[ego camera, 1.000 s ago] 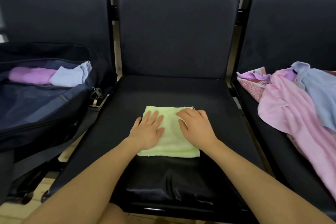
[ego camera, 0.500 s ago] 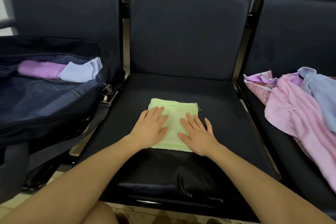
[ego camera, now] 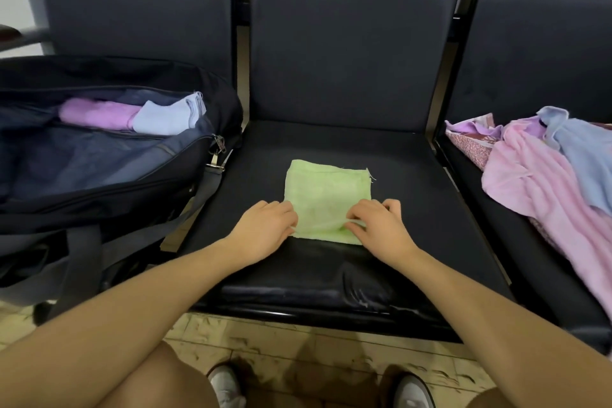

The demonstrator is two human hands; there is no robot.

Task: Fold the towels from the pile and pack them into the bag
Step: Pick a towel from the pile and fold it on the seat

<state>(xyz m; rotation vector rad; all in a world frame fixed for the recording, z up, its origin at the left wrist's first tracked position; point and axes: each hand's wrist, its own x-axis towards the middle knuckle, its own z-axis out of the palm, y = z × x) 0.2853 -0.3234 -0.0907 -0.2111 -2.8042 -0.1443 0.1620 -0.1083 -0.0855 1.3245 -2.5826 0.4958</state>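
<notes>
The green towel [ego camera: 326,195] is lying folded into a small square on the middle seat [ego camera: 414,182], and every place here is being given from that towel. Half a second ago both palms were pressing it flat; now the left hand [ego camera: 265,230] and the right hand [ego camera: 381,228] are sitting at its near edge with fingers curling in. The right grip is pinching up a fold of the near edge, which is lifting slightly. The left grip is curling at the near left corner, but whether it is actually holding cloth I cannot tell. This is probably signalling that smoothing is finished and one more fold or a lift is starting. Left of the towel, the open bag [ego camera: 109,175] is holding a purple towel [ego camera: 96,113] and a blue towel [ego camera: 165,116]. Right of it, the unfolded pile [ego camera: 546,169] is waiting.
</notes>
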